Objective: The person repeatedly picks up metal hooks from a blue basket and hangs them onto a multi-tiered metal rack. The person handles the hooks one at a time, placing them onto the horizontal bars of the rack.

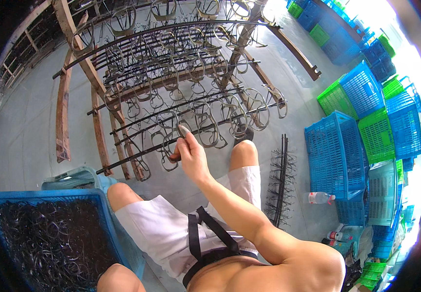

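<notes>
My right hand (193,157) reaches out to the lowest front rod of a rack. Its fingers are closed around part of a grey looped frame (167,160); the exact grip is partly hidden by the hand. One fingertip has a whitish covering. More looped frames (207,124) hang side by side along the black rods (137,155). My left hand is out of view. To the left of my legs, a blue plastic crate (46,193) holds a heap of black, curled, thin pieces (50,237).
Wooden posts (63,109) hold up the rack's rods. A bundle of rods with thin prongs (280,182) lies on the grey floor (298,146). Blue crates (327,153) and green crates (376,135) are stacked at right, near a plastic bottle (320,198). A pale crate (75,179) stands behind the blue one.
</notes>
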### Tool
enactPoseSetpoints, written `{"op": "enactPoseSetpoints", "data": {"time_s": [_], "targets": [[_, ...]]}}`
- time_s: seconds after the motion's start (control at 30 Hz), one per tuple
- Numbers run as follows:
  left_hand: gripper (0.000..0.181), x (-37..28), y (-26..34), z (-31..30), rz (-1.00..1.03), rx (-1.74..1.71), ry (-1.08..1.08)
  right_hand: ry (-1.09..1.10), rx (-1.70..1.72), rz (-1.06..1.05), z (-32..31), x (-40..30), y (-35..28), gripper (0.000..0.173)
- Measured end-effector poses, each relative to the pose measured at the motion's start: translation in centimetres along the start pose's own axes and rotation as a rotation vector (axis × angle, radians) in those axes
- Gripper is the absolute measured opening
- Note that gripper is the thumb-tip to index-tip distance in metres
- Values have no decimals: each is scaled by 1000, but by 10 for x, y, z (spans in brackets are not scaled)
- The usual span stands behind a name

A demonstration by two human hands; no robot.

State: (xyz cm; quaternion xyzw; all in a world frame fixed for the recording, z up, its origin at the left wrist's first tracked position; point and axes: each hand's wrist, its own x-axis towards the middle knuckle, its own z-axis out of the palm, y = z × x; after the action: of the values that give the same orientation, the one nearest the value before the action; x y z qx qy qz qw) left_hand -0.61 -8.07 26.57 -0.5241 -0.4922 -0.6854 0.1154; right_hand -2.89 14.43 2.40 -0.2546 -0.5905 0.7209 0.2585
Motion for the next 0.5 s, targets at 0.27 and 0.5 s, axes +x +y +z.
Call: {"op": "enactPoseSetpoints", "data": {"time_s": [0.27,0.5], "targets": [[18,-4,15,-1,-6,48,17,-7,-453,-54,-11,-17,-3,40],[31,-64,-73,-13,-773,254,355,-340,-270,-210,-5,-83,-72,41]]}}
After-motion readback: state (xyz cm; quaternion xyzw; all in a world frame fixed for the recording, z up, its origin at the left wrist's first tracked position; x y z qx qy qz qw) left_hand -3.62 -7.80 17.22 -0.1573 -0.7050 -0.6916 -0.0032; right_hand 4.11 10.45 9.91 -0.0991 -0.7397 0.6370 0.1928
